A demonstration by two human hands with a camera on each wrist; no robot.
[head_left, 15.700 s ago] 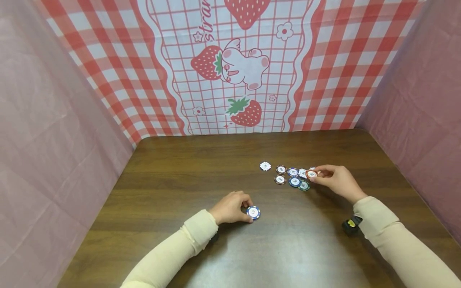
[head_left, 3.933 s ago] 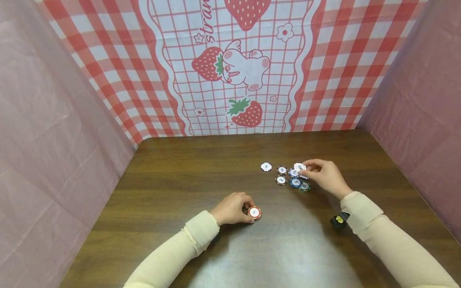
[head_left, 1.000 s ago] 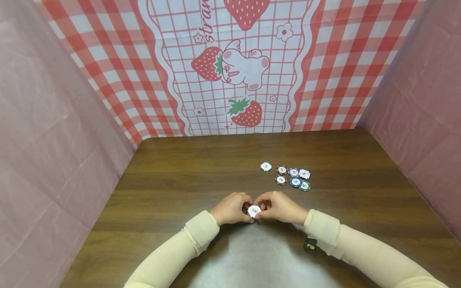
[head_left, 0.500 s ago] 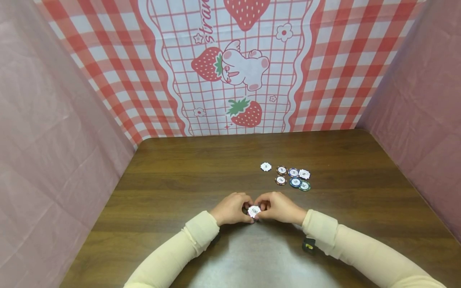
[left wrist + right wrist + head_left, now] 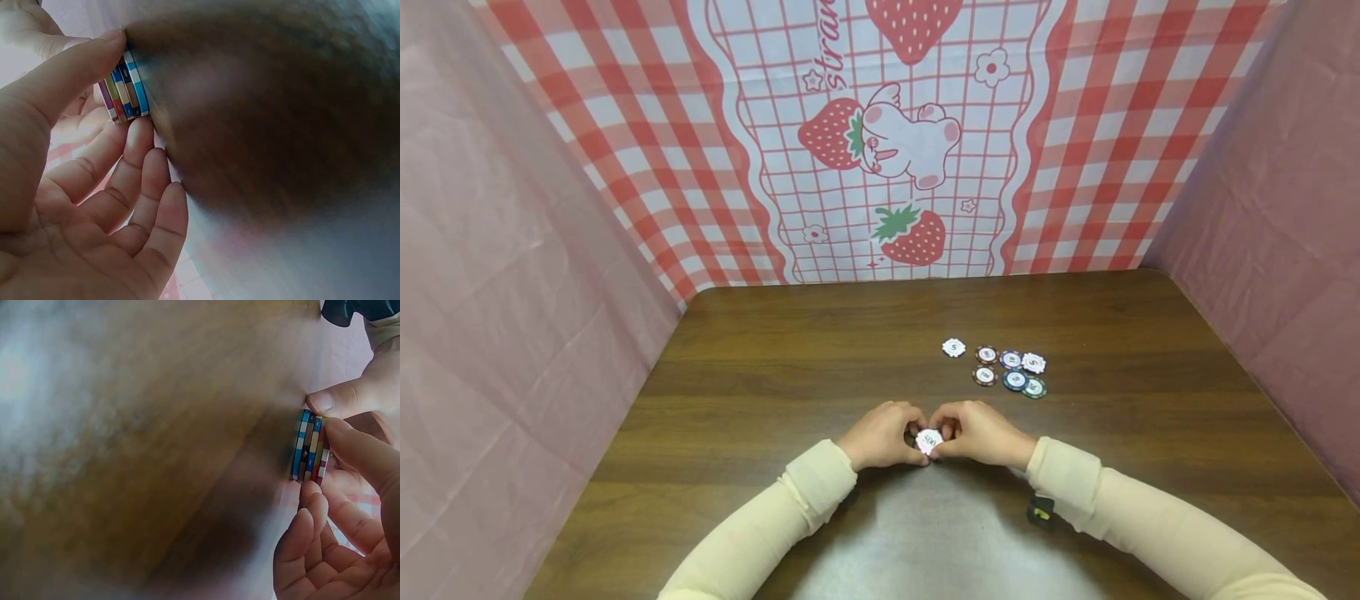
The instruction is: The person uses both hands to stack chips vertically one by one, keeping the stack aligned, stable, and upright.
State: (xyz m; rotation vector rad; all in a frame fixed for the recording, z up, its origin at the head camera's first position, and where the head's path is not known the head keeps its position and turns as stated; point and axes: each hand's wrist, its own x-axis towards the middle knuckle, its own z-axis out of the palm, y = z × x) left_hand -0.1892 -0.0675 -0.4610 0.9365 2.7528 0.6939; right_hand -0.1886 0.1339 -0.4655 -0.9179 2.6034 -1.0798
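Observation:
In the head view, a short stack of poker chips (image 5: 929, 440) stands on the table near its middle, topped by a white chip marked 500. My left hand (image 5: 886, 435) holds the stack from the left, its thumb on the near side and its fingers on the far side. From the right, my right hand (image 5: 983, 435) pinches the white top chip between thumb and fingers. Both wrist views show the stack edge-on: a blue-and-white chip (image 5: 135, 81) lies at the table, with brown, blue, red and purple-and-white chip (image 5: 324, 464) edges above it.
Behind the hands to the right lie several loose chips, among them a white 5 chip (image 5: 953, 347), a brown chip (image 5: 984, 376) and a green chip (image 5: 1035, 387) partly under a blue chip (image 5: 1015, 380). A checked cloth (image 5: 917, 225) hangs at the table's back edge.
The red chip taken from the loose group went onto the stack. My right hand then brought the white 500 chip over on top of it. In the last second both hands have barely moved.

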